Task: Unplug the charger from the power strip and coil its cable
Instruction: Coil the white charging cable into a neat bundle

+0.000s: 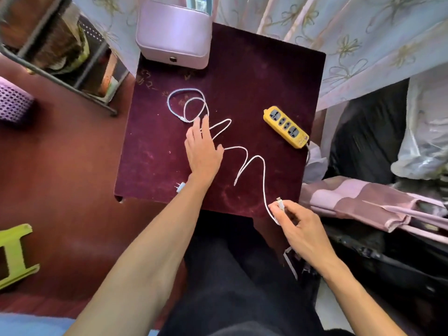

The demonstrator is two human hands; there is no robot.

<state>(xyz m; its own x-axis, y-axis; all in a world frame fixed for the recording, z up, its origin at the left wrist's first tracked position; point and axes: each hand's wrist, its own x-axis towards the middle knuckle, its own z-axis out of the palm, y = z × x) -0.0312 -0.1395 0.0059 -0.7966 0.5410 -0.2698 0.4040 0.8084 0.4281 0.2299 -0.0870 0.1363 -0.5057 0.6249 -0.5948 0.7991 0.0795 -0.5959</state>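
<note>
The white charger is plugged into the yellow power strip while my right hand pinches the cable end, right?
No. In the head view the yellow power strip has empty sockets; the white charger lies on the table by the left wrist. The right hand does pinch the cable end.

Left arm stretched forward, the person's left hand [203,147] lies palm down, fingers straight; the right hand [301,230], nearer the body, pinches a white cable [264,178] between thumb and curled fingers.
</note>
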